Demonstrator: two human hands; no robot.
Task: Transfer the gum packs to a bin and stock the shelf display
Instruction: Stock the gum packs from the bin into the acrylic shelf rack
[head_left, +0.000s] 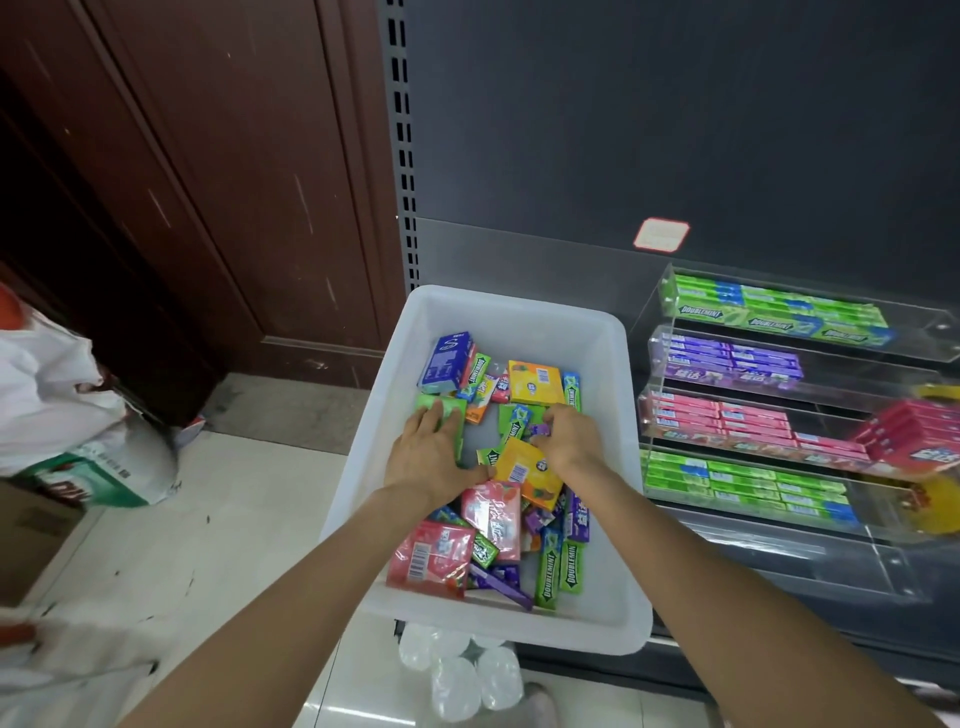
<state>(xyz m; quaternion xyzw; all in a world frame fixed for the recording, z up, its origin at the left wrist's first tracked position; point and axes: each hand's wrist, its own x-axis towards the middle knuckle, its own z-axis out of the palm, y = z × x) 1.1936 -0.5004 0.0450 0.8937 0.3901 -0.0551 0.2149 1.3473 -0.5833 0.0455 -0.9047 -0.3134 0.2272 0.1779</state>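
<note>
A white plastic bin (618, 405) stands on the shelf's left end, filled with several loose gum packs and boxes: green, yellow, pink, purple and blue. My left hand (434, 452) lies flat, fingers straight, on a green gum box (451, 408) at the pile's left side. My right hand (566, 434) has its fingers curled round a small purple gum pack (540, 430) above a yellow box (522, 462). To the right a clear acrylic tiered display (670, 312) holds rows of green, purple, pink and green stick packs.
A stack of pink gum boxes (914, 434) lies at the display's right edge beside yellow packaging. Left on the tiled floor are a white plastic bag (57, 395), cartons and a brown wooden door. Clear bottles (467, 670) stand under the bin.
</note>
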